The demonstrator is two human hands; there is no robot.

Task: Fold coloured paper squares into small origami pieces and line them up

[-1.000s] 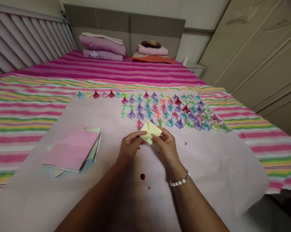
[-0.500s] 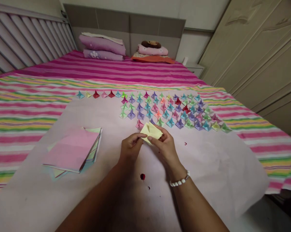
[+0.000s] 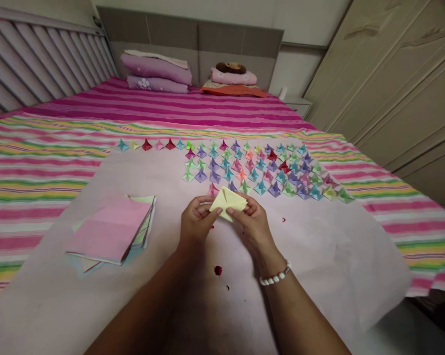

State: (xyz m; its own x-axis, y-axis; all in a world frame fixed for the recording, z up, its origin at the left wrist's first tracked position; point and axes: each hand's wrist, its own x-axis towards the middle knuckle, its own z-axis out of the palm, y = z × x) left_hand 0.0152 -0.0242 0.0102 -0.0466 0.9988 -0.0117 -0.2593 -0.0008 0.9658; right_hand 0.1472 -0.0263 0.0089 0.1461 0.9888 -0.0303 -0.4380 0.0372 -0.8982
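Here, the folded yellow paper (image 3: pixel 227 201) sits between both hands (image 3: pixel 194 223), pinched by each.

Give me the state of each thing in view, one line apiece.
Left hand, pinching the yellow paper
Right hand, pinching it too
Yellow paper, folded
Small paper pieces, folded, set out in rows
Paper stack, uneven, pink sheet on top
Bracelet, worn on the right wrist
Purple bedding, folded, piled
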